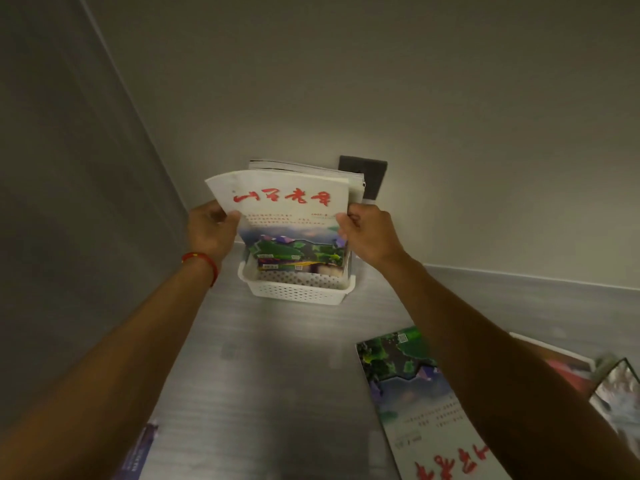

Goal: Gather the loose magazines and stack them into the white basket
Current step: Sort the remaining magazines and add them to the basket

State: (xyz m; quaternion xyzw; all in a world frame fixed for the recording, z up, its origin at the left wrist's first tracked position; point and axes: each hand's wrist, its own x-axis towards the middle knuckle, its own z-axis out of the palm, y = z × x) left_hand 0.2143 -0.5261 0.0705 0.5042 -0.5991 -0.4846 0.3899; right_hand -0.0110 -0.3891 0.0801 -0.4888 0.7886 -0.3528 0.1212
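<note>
A white perforated basket stands on the steel counter against the back wall, with several magazines upright in it. The front magazine has a white cover with red characters and a green landscape picture. My left hand grips its left edge and my right hand grips its right edge, its lower end inside the basket. Behind it, more magazines lean on the wall. A loose magazine with the same cover lies flat on the counter at the right, partly under my right forearm.
More loose magazines lie at the far right edge of the counter. Another printed piece shows at the bottom left. A dark wall socket plate sits behind the basket. A grey wall closes the left side. The steel counter stretches toward me.
</note>
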